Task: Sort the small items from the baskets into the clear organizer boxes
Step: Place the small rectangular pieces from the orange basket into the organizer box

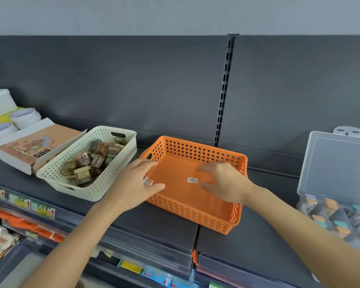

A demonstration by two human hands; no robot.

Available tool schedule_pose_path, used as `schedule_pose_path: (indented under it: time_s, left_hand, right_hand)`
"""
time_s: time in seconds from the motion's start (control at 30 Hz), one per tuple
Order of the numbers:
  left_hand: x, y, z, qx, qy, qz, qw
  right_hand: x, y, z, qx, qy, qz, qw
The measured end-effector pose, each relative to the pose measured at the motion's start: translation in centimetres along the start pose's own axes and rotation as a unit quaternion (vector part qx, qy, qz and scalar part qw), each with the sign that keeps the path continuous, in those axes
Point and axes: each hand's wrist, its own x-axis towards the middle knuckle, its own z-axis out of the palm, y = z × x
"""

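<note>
Looking down from the head view, the person's left grip [133, 181] is hovering at the near left corner of the shallow orange perforated plastic basket [195, 213]. Its thumb and curled fingers are pinching what is looking like a small clear plastic piece [148, 181]. The right grip [222, 183] is hanging over the basket floor, fingers spread and loose, holding nothing. That basket is showing only a white sticker [192, 180] inside. Just to its left, the cream perforated plastic basket [96, 190] is sitting heaped with small brown and clear boxy items [85, 165], both baskets resting on the dark grey shelf [164, 221]. At far right the clear plastic organizer box [337, 163] is standing lid-up, with coloured pieces [330, 204] inside. These bits are looking light, hard and slick, so I'm judging a fingertip pinch across the flat sides is suiting them best.
</note>
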Motion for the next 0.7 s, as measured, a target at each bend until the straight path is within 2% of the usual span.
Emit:
schedule_pose_path:
  time_s: [0.3,0.47,0.7]
  left_hand:
    - [2.0,-4.1,0.2,-0.019,0.038,-0.059,0.997]
    - [2.3,-5.8,1.3,-0.038,0.027,-0.076,0.996]
    - [2.4,-6.1,1.5,-0.046,0.047,-0.040,0.997]
  right_hand:
    - [8.4,-0.9,3.7,-0.009,-0.129,-0.106,0.986]
    - [11.3,-1.8,6.0,0.000,-0.175,-0.141,0.975]
    - [12.7,-3.3,7.9,-0.023,-0.203,-0.177,0.963]
